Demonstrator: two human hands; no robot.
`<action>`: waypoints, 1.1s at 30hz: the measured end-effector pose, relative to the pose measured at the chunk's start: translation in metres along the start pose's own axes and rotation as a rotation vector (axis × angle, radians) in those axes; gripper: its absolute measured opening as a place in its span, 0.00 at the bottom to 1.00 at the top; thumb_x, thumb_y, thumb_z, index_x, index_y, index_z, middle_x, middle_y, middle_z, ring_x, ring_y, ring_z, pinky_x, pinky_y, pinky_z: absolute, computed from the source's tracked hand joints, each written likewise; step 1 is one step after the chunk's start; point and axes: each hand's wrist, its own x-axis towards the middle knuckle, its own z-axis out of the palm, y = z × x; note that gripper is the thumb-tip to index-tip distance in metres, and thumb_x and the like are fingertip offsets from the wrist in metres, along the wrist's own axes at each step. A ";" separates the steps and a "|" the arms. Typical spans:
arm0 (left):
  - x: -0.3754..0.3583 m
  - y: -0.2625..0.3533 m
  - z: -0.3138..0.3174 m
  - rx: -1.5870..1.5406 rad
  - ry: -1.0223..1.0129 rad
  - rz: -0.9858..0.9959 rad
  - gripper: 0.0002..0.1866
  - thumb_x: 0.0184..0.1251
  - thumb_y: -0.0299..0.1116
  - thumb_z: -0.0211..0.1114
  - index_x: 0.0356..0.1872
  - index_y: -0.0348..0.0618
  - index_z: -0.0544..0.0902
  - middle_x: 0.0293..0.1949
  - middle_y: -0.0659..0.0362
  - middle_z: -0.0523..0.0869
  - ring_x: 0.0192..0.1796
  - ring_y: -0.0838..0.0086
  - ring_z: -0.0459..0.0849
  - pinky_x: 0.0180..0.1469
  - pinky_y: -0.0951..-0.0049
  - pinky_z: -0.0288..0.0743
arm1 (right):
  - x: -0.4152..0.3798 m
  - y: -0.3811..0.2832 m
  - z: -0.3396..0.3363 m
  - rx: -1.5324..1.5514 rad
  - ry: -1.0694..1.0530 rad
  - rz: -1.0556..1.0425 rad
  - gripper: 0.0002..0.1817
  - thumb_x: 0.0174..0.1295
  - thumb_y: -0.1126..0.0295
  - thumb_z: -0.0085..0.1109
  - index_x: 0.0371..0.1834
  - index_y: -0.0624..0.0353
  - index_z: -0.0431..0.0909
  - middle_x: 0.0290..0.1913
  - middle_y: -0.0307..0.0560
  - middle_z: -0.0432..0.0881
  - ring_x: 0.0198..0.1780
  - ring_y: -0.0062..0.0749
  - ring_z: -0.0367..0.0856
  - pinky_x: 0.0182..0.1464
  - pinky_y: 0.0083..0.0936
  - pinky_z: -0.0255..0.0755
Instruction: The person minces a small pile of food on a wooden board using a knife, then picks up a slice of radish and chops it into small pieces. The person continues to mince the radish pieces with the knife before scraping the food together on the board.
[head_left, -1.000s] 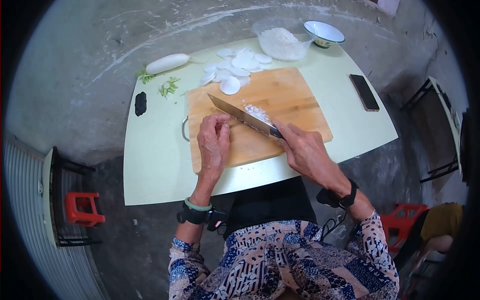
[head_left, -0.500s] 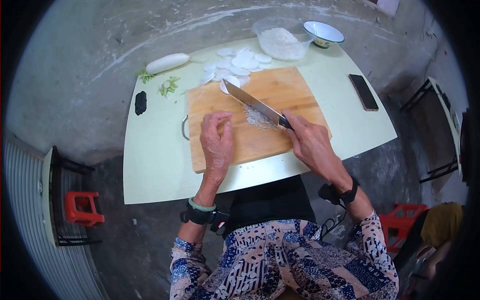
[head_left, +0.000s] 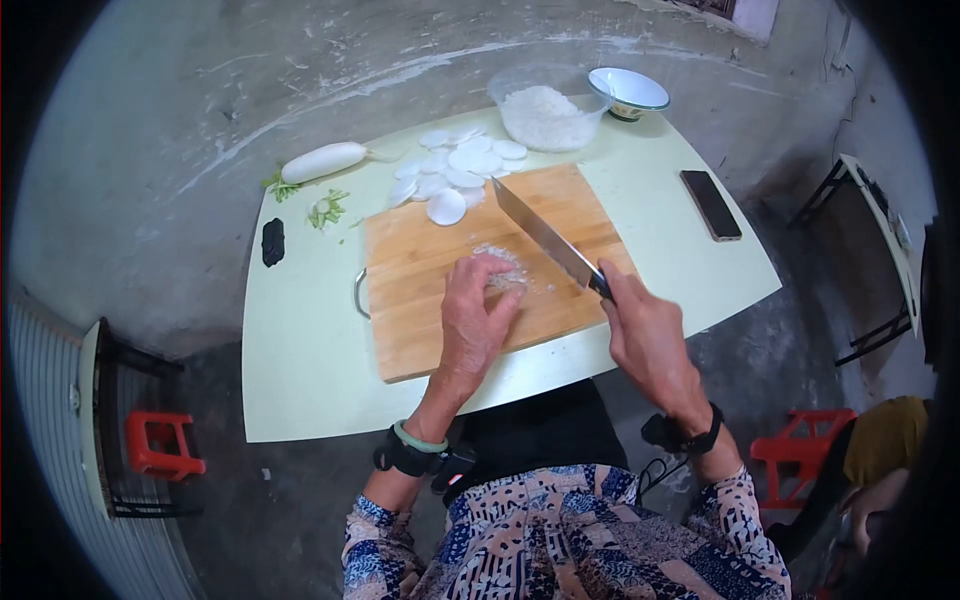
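- Bare concrete floor surrounds a pale green table [head_left: 300, 350], on which a wooden cutting board [head_left: 420, 300] lies.
- The person's left hand [head_left: 478, 318] rests palm down on the board, fingers curled over a small heap of chopped white radish [head_left: 510, 272]; whether it grips any of it cannot be told.
- The right hand [head_left: 645, 335] is closed around the handle of a kitchen knife [head_left: 545, 240], whose blade slants up and away over the board, just beside the heap.
- Round radish slices [head_left: 455, 170] lie at the board's far edge and on the table beyond.
- A whole white radish [head_left: 322, 162] lies at the far left, with green trimmings [head_left: 328, 208] near it.
- A clear bowl of shredded radish [head_left: 545, 112] and a white bowl [head_left: 628, 92] stand at the far side.
- A dark phone [head_left: 711, 204] lies to the right of the board.
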 end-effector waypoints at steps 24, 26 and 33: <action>-0.018 -0.031 -0.031 0.394 -0.006 0.022 0.12 0.64 0.17 0.73 0.47 0.38 0.84 0.42 0.48 0.84 0.45 0.50 0.87 0.47 0.53 0.83 | 0.026 -0.011 0.033 0.104 -0.112 -0.170 0.28 0.68 0.81 0.59 0.73 0.67 0.74 0.43 0.61 0.86 0.39 0.62 0.88 0.39 0.51 0.81; -0.006 -0.028 -0.015 0.391 0.010 0.085 0.12 0.64 0.16 0.71 0.47 0.37 0.84 0.42 0.48 0.85 0.46 0.50 0.87 0.47 0.54 0.83 | 0.026 -0.014 0.028 0.125 -0.060 -0.167 0.28 0.68 0.81 0.59 0.74 0.66 0.74 0.43 0.61 0.86 0.39 0.61 0.88 0.39 0.51 0.81; 0.019 -0.026 -0.019 0.153 0.074 0.048 0.13 0.68 0.13 0.65 0.49 0.38 0.85 0.44 0.50 0.85 0.45 0.55 0.88 0.49 0.58 0.83 | 0.035 -0.001 0.021 0.092 -0.047 -0.142 0.27 0.70 0.79 0.60 0.73 0.66 0.74 0.44 0.61 0.87 0.39 0.61 0.89 0.38 0.50 0.81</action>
